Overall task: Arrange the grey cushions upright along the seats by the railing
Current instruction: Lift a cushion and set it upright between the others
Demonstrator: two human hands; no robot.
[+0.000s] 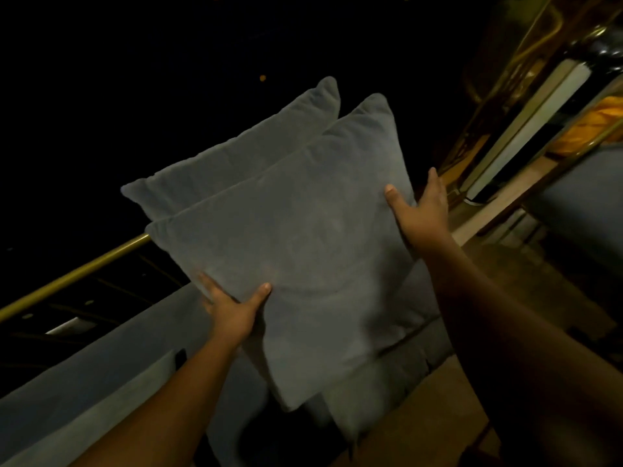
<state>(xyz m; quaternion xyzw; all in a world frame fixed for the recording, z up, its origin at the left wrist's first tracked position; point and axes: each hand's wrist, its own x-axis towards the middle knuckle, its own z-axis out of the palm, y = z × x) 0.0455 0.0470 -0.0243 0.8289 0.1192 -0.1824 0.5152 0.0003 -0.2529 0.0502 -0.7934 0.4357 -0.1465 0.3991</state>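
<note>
Two square grey cushions stand upright, one behind the other, in the middle of the head view. The front cushion (303, 237) is the one I hold: my left hand (232, 308) grips its left edge low down, and my right hand (421, 210) grips its right edge higher up. Behind it, the second cushion (242, 156) shows only its top and left part above the front one. Both rise above the grey seat (84, 382) that runs beside the brass railing (74, 278). I cannot tell whether the front cushion's lower corner touches the seat.
Beyond the railing it is dark, with a few small lights. More grey seat (580, 203) lies at the right, with a wooden ledge (505, 197) and brass fittings (526, 45) behind it. Wooden floor (438, 416) shows at the bottom right.
</note>
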